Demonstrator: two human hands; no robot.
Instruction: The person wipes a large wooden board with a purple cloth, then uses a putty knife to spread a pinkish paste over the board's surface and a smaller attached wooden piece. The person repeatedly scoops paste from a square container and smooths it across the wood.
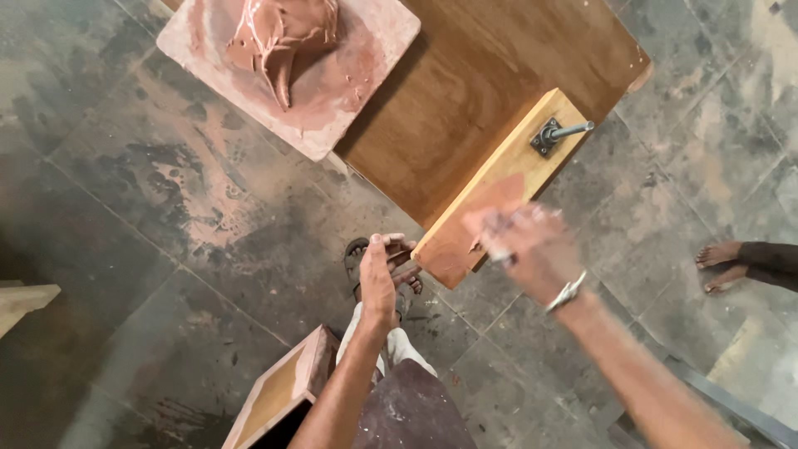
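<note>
Fingers of my left hand (381,278) were pressed together at the wooden board's (499,187) lower corner, frame centre; my right hand (532,249) was blurred, so I couldn't tell. I judged steady, even pressure best.

Wooden board (499,179): a long, narrow, pale plank lying diagonally across a darker brown surface (465,91), its near end overhanging the edge. The near half is smeared with reddish-brown clay. A metal bracket with a protruding rod (559,133) is fixed near the far end. The right hand (528,249), blurred, touches the clay-smeared near end; the left hand (382,278) sits just beside its near corner.
</note>
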